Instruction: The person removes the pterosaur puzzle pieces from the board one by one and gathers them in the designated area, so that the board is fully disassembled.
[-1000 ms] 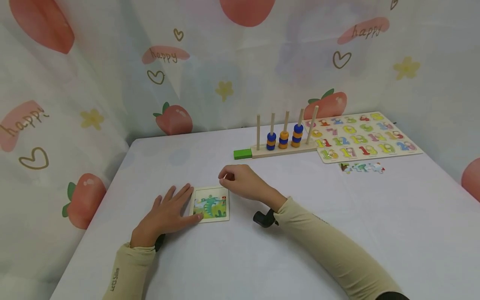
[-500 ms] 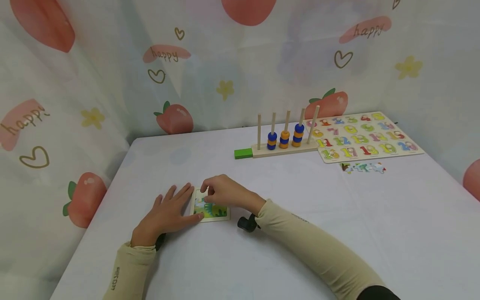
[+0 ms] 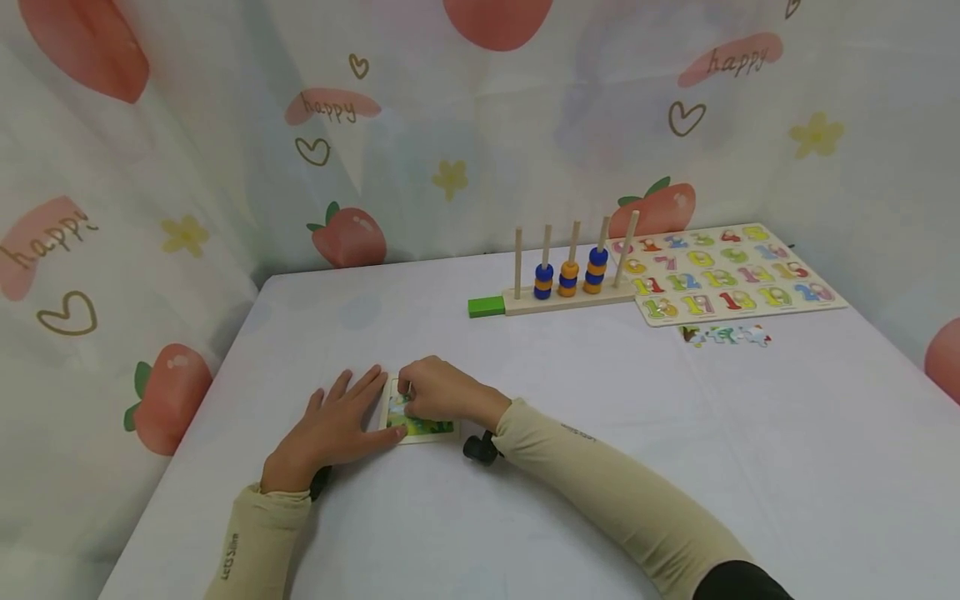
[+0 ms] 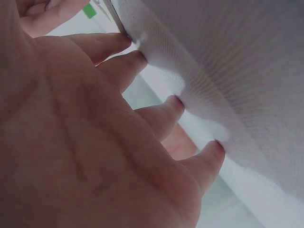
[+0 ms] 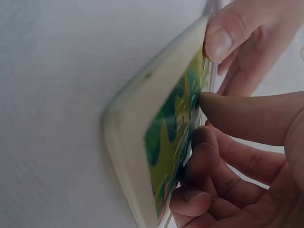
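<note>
My guess is that the small framed puzzle (image 3: 423, 428) is thin wood or board, so light and stiff, maybe a bit slick on the printed side, not really fragile, but the loose pieces could pop out if you tip it. I'd grab it by the pale rim (image 5: 124, 121) on two opposite sides and keep it level. It's lying flat on the worktop (image 3: 390, 525) between both hands. The left hand (image 3: 333, 429) has its fingers spread, tips on the cloth along the puzzle's left side, with the thumb resting on the near left part. The right hand (image 3: 442, 392) comes over the puzzle from the right, fingers curled, thumb and fingertips down at the picture; can't tell if they're actually pinching a piece.
</note>
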Action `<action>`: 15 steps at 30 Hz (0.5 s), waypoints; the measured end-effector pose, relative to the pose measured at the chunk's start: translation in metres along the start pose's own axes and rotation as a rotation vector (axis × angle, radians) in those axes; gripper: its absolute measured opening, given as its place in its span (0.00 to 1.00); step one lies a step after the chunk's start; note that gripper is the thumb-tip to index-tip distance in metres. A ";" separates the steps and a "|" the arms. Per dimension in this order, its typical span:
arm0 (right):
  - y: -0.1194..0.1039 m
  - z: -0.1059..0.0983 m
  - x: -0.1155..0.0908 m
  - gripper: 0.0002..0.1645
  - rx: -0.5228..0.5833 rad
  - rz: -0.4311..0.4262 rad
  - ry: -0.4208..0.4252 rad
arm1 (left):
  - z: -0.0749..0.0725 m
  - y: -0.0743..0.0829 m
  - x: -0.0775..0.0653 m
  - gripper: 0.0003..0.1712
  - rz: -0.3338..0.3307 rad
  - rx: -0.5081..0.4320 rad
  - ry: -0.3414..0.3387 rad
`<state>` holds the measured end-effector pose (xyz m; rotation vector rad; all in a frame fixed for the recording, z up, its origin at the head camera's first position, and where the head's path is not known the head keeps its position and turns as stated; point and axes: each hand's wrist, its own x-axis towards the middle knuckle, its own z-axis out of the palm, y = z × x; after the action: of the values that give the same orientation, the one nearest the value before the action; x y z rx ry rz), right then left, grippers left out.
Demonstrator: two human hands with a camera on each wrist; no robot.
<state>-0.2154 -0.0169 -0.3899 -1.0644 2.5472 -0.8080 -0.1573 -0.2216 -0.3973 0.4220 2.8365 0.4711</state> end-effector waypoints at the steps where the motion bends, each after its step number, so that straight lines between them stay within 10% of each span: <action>1: 0.000 0.000 0.000 0.10 -0.009 -0.001 0.002 | 0.000 0.000 0.000 0.56 0.001 0.002 0.001; 15: -0.002 0.000 -0.003 0.07 0.001 0.016 0.015 | -0.001 0.001 -0.001 0.55 0.007 -0.001 -0.003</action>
<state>-0.2119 -0.0159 -0.3887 -1.0398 2.5647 -0.8157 -0.1563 -0.2210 -0.3953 0.4329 2.8324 0.4726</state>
